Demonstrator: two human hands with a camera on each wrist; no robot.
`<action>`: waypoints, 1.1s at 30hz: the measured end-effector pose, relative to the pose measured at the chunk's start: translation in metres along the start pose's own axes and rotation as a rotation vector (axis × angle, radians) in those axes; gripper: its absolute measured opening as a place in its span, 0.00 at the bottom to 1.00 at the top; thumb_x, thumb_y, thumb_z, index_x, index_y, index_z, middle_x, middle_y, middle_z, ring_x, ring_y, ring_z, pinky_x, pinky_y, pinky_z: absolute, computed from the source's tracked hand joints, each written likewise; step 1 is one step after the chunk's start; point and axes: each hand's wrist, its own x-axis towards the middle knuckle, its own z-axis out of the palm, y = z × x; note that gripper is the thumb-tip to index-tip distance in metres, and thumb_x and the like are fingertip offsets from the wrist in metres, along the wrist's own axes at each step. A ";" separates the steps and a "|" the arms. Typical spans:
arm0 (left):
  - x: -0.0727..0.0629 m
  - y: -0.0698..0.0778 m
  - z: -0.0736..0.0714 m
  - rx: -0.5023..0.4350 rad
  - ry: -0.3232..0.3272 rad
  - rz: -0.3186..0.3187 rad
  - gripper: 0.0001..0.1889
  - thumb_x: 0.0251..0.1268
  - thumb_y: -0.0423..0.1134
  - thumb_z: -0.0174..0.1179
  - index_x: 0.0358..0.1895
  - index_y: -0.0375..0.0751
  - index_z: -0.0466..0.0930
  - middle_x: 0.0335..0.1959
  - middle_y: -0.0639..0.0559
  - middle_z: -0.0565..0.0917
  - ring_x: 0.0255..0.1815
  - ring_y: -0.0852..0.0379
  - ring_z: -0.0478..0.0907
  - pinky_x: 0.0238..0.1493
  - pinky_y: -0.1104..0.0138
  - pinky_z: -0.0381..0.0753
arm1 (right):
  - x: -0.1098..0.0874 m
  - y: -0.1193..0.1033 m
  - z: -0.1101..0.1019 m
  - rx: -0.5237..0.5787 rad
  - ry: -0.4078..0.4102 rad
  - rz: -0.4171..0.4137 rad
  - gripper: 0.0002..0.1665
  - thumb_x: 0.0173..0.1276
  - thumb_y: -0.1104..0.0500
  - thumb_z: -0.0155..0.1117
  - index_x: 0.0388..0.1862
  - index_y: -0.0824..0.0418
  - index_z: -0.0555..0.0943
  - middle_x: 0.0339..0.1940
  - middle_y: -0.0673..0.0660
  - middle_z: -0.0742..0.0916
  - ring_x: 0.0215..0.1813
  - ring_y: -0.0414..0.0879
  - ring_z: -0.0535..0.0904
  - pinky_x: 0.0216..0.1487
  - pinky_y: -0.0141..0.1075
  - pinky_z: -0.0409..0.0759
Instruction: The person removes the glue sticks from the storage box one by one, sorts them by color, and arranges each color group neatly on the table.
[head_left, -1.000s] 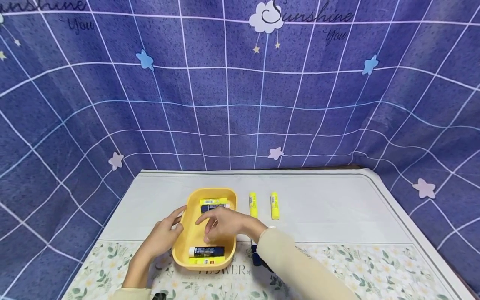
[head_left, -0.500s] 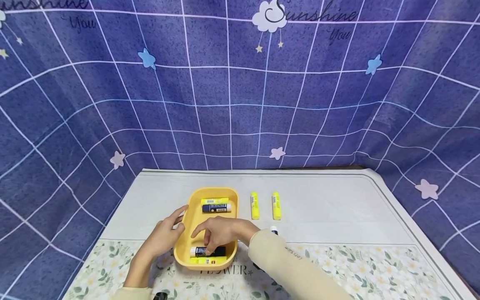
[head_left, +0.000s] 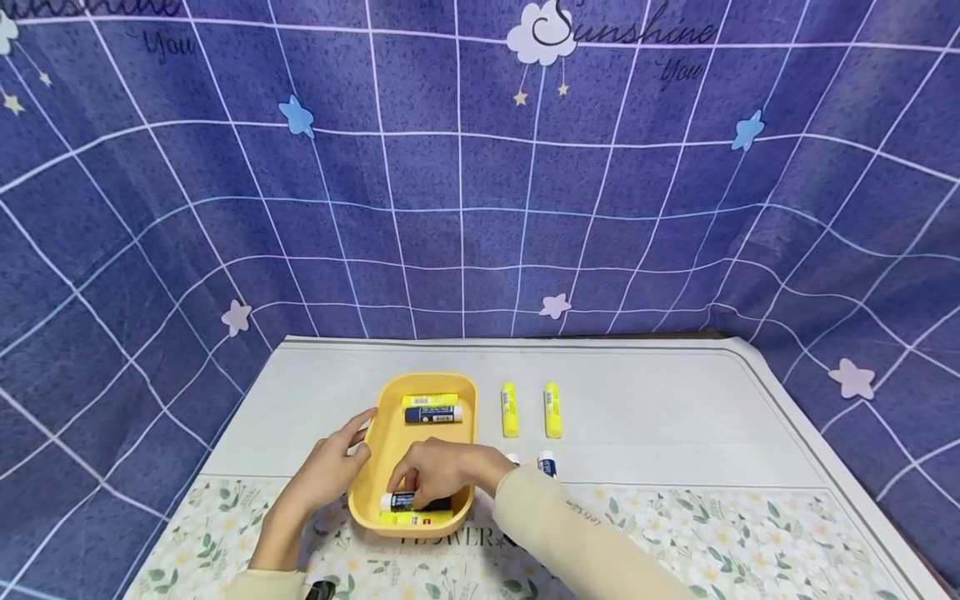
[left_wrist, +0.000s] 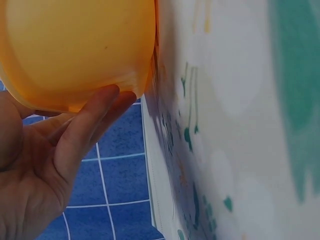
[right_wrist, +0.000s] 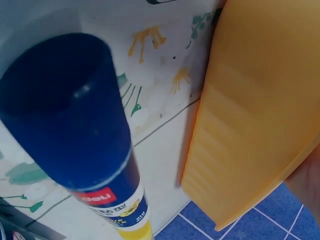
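A yellow tray (head_left: pixel 363 500) holds several glue sticks. My left hand (head_left: pixel 330 471) grips its left side, thumb at the rim; in the left wrist view the fingertips (left_wrist: pixel 107 95) press the outer wall. Inside the tray's near end my right hand (head_left: pixel 442 468) pinches a dark blue glue stick (head_left: pixel 401 502) with a white end. A yellow glue stick (head_left: pixel 416 518) lies right beside it, along the near wall. At the far end are another yellow glue stick (head_left: pixel 429 400) and a dark blue glue stick (head_left: pixel 432 415). Only a sliver of the right hand shows in the right wrist view.
Two yellow glue sticks (head_left: pixel 510 410) lie on the table right of the tray. Nearer, dark blue glue sticks (head_left: pixel 547 463) are partly hidden by the right sleeve (head_left: pixel 555 517); one blue glue stick (right_wrist: pixel 75 115) looms large in the right wrist view. A patterned curtain (head_left: pixel 480 208) hangs behind.
My right hand has lowered toward the tray's near end, and its thumb and fingers have closed on the dark blue glue stick there. The left hand stays on the tray's side.
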 end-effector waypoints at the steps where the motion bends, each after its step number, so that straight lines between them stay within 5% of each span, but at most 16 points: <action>1: 0.000 0.000 0.001 0.001 0.000 -0.001 0.31 0.77 0.32 0.48 0.82 0.42 0.59 0.69 0.27 0.76 0.32 0.54 0.83 0.32 0.69 0.79 | -0.001 0.000 0.000 -0.009 -0.003 0.000 0.26 0.64 0.65 0.72 0.61 0.49 0.87 0.45 0.47 0.91 0.42 0.30 0.82 0.45 0.24 0.80; 7: -0.001 -0.002 0.001 0.004 -0.009 -0.023 0.31 0.77 0.33 0.48 0.82 0.44 0.58 0.71 0.27 0.74 0.28 0.55 0.80 0.30 0.68 0.79 | -0.005 0.001 -0.005 0.030 0.054 -0.040 0.28 0.66 0.66 0.71 0.65 0.51 0.84 0.42 0.49 0.91 0.37 0.30 0.82 0.42 0.24 0.80; 12: -0.004 -0.004 0.001 0.008 -0.025 -0.034 0.32 0.77 0.33 0.48 0.82 0.44 0.58 0.71 0.26 0.73 0.22 0.58 0.71 0.26 0.67 0.77 | -0.012 0.006 -0.012 0.237 0.224 -0.031 0.28 0.68 0.67 0.69 0.66 0.52 0.83 0.43 0.50 0.89 0.40 0.33 0.84 0.42 0.26 0.83; 18: -0.004 -0.005 0.003 -0.014 -0.006 -0.036 0.31 0.77 0.33 0.48 0.82 0.42 0.58 0.70 0.24 0.73 0.34 0.55 0.83 0.26 0.67 0.79 | -0.022 0.011 -0.022 0.556 0.394 -0.008 0.29 0.66 0.70 0.68 0.65 0.54 0.83 0.43 0.56 0.88 0.42 0.40 0.83 0.41 0.31 0.84; 26: 0.001 -0.002 0.001 0.021 0.014 -0.014 0.31 0.77 0.33 0.48 0.81 0.42 0.59 0.70 0.26 0.75 0.38 0.53 0.84 0.31 0.67 0.79 | -0.037 0.005 -0.040 0.709 0.554 -0.031 0.31 0.65 0.71 0.68 0.67 0.58 0.81 0.46 0.62 0.87 0.43 0.42 0.81 0.46 0.31 0.84; 33: 0.002 -0.002 0.002 -0.004 0.011 -0.022 0.31 0.77 0.33 0.47 0.82 0.42 0.58 0.71 0.26 0.74 0.44 0.51 0.86 0.33 0.67 0.80 | -0.062 0.006 -0.052 0.810 0.702 0.038 0.33 0.64 0.71 0.68 0.69 0.56 0.81 0.47 0.62 0.87 0.46 0.45 0.81 0.48 0.33 0.84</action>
